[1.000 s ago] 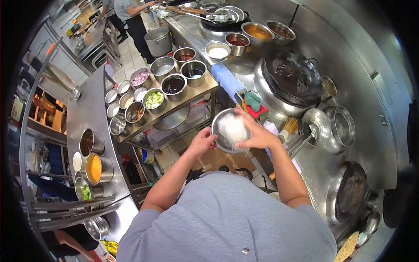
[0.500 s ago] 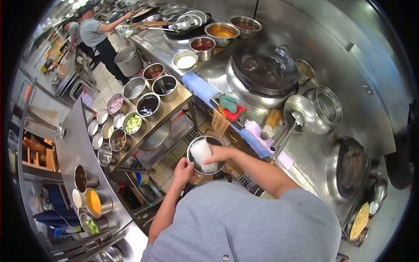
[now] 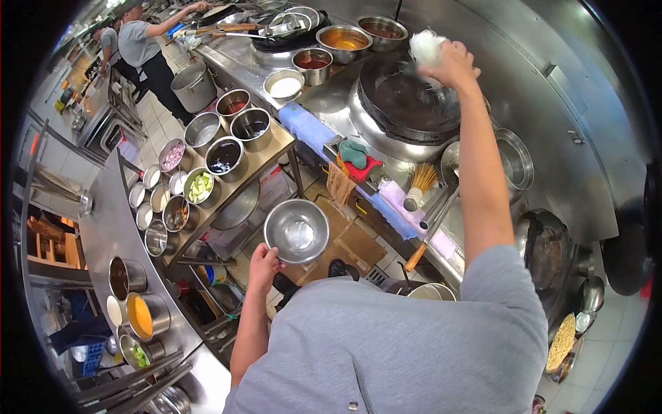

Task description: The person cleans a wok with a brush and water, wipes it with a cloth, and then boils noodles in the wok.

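Observation:
My right hand (image 3: 452, 67) is raised over the far side of a dark wok (image 3: 407, 103). Its fingers are wrapped round a bundle of thin white noodles (image 3: 427, 47), which look like vermicelli. Lower down, my left hand (image 3: 264, 265) pinches the near left rim of a metal bowl (image 3: 298, 231). No food shows inside that bowl. A perforated strainer (image 3: 449, 165) and a bamboo brush (image 3: 422, 181) lie by the stove's front, below my right forearm.
To the left, a small table (image 3: 281, 143) carries several metal pots and bowls of sauces and cut vegetables. More sauce bowls (image 3: 345, 38) line the stove's back. A co-worker (image 3: 148, 52) stands at the far left. A second wok (image 3: 545, 255) sits at right.
My right hand has lifted the noodles out of the bowl and carried them up and right over the wok. My left hand and the bowl have shifted slightly left.

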Demonstrator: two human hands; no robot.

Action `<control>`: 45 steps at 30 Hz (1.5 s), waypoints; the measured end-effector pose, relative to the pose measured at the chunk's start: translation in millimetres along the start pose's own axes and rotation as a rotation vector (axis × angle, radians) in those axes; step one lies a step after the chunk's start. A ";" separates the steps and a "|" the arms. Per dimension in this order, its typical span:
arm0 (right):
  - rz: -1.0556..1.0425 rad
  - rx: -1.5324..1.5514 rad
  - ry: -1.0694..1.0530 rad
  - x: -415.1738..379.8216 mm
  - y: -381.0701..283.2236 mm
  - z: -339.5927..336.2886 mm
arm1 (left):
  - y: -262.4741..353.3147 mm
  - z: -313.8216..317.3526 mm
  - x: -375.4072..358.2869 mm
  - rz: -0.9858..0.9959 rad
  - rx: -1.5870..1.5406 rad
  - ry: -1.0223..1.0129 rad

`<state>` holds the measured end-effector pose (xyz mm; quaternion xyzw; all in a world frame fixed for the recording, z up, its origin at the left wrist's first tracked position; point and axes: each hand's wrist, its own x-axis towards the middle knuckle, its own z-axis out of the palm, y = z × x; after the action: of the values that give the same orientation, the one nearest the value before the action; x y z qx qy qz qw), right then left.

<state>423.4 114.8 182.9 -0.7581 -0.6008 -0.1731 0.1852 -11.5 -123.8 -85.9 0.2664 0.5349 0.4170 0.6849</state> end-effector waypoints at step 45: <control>0.317 1.056 -1.690 -419.4 -58.9 229.3 | -255.0 -226.3 -54.4 -0.253 1.335 -0.170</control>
<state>283.7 -115.9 -216.1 -0.5246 -0.4272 0.7358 0.0316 -158.9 -318.9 -329.6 0.5989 0.6488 -0.1079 0.4569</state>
